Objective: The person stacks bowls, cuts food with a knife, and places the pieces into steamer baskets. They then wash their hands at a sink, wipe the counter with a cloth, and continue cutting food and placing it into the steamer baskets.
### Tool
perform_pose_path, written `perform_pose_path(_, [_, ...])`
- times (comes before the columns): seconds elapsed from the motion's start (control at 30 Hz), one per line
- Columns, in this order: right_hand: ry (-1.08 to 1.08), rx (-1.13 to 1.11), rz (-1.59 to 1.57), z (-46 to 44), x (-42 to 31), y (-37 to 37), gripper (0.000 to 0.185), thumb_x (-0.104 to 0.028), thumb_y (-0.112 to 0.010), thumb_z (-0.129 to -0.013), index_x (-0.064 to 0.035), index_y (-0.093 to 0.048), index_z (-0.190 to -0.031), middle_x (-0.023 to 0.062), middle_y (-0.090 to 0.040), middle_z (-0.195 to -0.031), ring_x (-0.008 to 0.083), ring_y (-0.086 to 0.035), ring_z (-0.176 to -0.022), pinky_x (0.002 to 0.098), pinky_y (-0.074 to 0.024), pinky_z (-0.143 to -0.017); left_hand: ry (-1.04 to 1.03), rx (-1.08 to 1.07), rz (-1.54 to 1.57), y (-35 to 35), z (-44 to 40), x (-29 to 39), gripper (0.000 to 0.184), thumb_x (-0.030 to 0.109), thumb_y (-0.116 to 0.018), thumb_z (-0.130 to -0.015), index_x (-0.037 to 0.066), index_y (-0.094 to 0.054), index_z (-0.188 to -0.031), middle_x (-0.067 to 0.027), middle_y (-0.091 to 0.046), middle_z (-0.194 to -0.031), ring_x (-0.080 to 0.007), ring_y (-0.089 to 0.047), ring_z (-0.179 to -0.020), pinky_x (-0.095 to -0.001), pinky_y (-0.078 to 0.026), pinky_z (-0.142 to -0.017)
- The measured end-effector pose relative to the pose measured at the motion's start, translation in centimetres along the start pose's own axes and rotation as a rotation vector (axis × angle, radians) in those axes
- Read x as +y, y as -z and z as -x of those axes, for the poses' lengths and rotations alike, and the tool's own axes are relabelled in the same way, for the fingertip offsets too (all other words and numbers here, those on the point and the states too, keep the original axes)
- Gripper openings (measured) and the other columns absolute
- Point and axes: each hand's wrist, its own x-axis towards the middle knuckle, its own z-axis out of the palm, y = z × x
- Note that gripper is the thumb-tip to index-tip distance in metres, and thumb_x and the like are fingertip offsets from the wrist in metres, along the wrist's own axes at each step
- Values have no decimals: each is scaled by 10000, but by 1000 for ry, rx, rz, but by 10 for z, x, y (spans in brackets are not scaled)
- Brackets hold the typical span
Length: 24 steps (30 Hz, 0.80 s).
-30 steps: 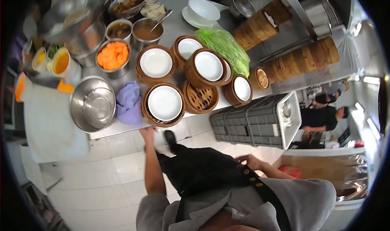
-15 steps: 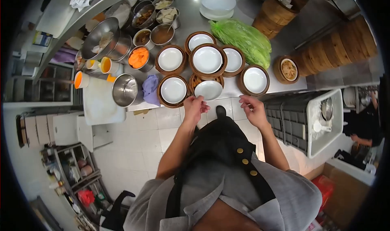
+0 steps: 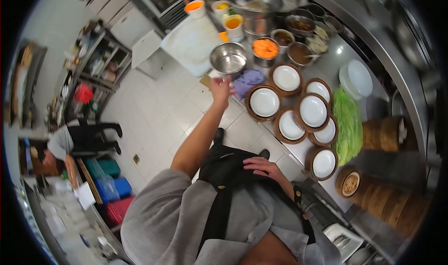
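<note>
My left hand (image 3: 221, 91) is at the steel bowl (image 3: 228, 58), its fingers near the bowl's lower rim; whether they grip it is unclear. Beside the bowl lies a purple cloth (image 3: 248, 81). My right hand (image 3: 264, 167) rests over the black apron (image 3: 232, 167), fingers stretched out, holding nothing. Several bamboo steamers with white dishes stand on the steel counter, among them one (image 3: 264, 102) by the cloth, one dish (image 3: 291, 125) at the counter edge and a raised one (image 3: 313, 111). A bag of green leaves (image 3: 347, 127) lies behind them.
Sliced carrots (image 3: 265, 48) fill a steel pot. A white cutting board (image 3: 192, 43) lies at the counter's far left. Stacked steamers (image 3: 392, 202) stand at the right. Another person (image 3: 62, 142) leans over a worktop at the left, holding white paper. A grey crate (image 3: 343, 241) is at lower right.
The view has swung left. The dish my left hand was at now lies in the steamer. My left hand has moved to the steel bowl; my right hand has drawn back to the apron.
</note>
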Motion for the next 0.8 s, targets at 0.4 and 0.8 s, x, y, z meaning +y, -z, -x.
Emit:
perform_pose_path(0.4, [-893, -135, -305, -214, 65, -89, 251, -129, -622, -872, -19, -632, -1097, 40, -635, -1056, 100, -573, -924, 214, -443, -777, -259, 11, -18, 123, -74, -35, 369, 169, -710, -788, 53, -442, -1013, -59, -517, -847, -116, -542, -635, -269, -460, -561])
perform_pose_path(0.8, [-1239, 97, 200, -344, 116, -130, 296, 77, -454, -831, -9, -585, -1082, 51, -640, -978, 129, -624, -839, 229, -485, -696, -205, 178, -189, 228, -323, -160, 341, 91, -664, -714, 29, -540, -1025, -177, -546, -976, -376, -550, -856, -433, -467, -742])
